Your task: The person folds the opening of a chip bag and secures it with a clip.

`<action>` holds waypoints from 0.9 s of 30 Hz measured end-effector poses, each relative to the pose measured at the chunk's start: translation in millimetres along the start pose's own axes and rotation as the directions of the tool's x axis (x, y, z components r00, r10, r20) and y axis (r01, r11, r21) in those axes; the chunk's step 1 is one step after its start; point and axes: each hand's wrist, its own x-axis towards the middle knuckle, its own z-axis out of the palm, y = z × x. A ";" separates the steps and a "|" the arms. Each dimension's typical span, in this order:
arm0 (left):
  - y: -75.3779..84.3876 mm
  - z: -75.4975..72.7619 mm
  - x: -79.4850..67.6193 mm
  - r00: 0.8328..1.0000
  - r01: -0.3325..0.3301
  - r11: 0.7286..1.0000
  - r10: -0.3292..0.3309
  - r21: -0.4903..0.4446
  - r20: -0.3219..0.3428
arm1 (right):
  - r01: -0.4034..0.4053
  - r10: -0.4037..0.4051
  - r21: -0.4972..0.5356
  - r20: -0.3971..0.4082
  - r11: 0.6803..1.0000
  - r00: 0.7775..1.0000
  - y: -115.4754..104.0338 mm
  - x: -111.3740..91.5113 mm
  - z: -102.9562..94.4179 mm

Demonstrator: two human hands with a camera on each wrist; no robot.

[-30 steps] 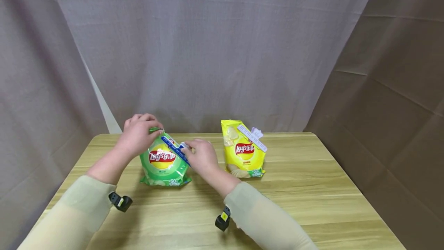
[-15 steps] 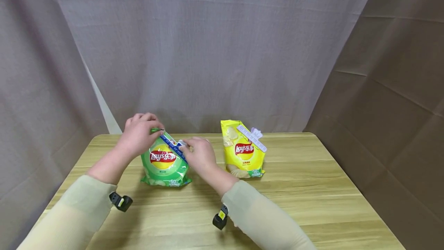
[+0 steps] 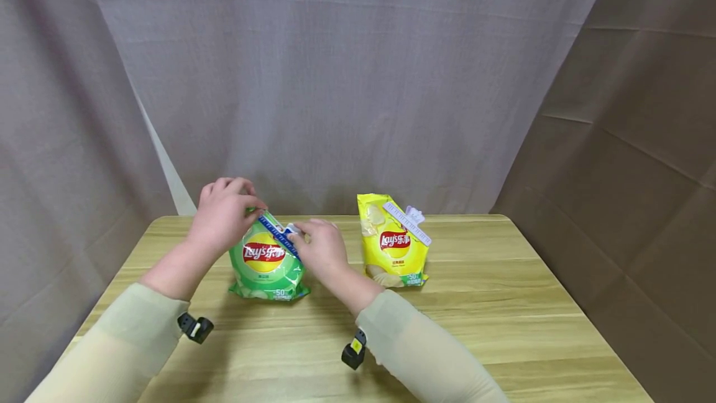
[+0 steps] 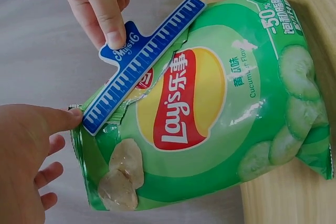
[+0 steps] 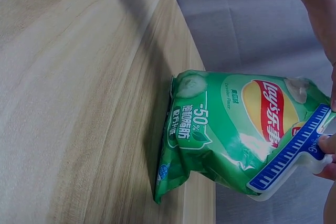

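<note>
A green Lay's cucumber potato chip bag (image 3: 263, 278) stands on the table at left of centre in the head view. My left hand (image 3: 224, 213) pinches its upper left corner, with the thumb in front. Across the bag's slanted, folded upper right edge lies a blue bag clip (image 4: 144, 66) with a piano-key pattern and a white back. My right hand (image 3: 323, 247) pinches the clip's handle between thumb and fingers. One end of the clip is right beside my left thumb (image 4: 73, 117). In the right wrist view the right hand is mostly cut off.
A yellow Lay's bag (image 3: 394, 260) stands to the right, a pale lilac clip (image 3: 407, 222) across its slanted top corner. Both bags are on a wooden table (image 3: 503, 303). Grey curtains (image 3: 358, 79) hang behind and to the sides.
My right hand has moved slightly up and left, and the blue clip has shifted the same way toward the corner in my left hand. The yellow bag has stayed put.
</note>
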 end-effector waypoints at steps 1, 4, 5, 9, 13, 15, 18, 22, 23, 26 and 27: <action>0.6 -0.2 0.3 1.000 0.007 1.000 -0.007 -0.004 -0.003 | 0.003 -0.003 0.000 -0.001 1.000 1.000 0.1 0.0 0.1; 2.1 -0.8 1.6 1.000 0.029 0.999 -0.029 -0.019 -0.005 | 0.007 -0.007 0.001 -0.004 1.000 1.000 0.2 -0.5 -0.2; 2.9 -1.1 2.1 0.999 0.034 0.999 -0.034 -0.025 -0.006 | 0.009 -0.009 0.001 -0.005 1.000 1.000 0.3 -0.7 -0.3; 3.9 -2.2 3.7 0.999 0.037 0.999 -0.037 -0.036 -0.006 | 0.015 -0.015 0.004 -0.016 1.000 1.000 0.3 -1.2 0.1; 3.6 -3.9 4.5 1.000 0.030 0.999 -0.030 -0.027 0.004 | 0.012 -0.012 0.018 -0.017 1.000 1.000 0.0 -1.3 2.3; 3.7 -5.0 4.7 1.000 0.027 0.999 -0.027 -0.023 0.011 | 0.003 -0.003 0.020 -0.013 1.000 1.000 -0.4 -1.1 3.4; 5.0 -6.5 5.2 1.000 0.023 0.999 -0.023 -0.025 0.020 | -0.011 0.011 0.022 -0.013 1.000 1.000 -1.3 -1.0 4.1; 7.1 -7.7 5.6 0.999 0.026 0.999 -0.026 -0.025 0.029 | -0.005 0.006 0.019 -0.022 1.000 1.000 -2.0 -1.1 4.3; 7.6 -8.0 5.6 0.999 0.028 0.999 -0.027 -0.023 0.030 | -0.003 0.003 0.019 -0.025 1.000 1.000 -2.2 -1.2 4.4; 8.7 -8.5 5.7 0.999 0.033 0.999 -0.032 -0.017 0.032 | 0.005 -0.005 0.023 -0.033 1.000 0.999 -2.6 -1.2 4.7; 9.0 -8.7 5.7 0.999 0.034 0.999 -0.033 -0.017 0.033 | 0.006 -0.005 0.029 -0.036 1.000 0.999 -3.0 -1.4 4.7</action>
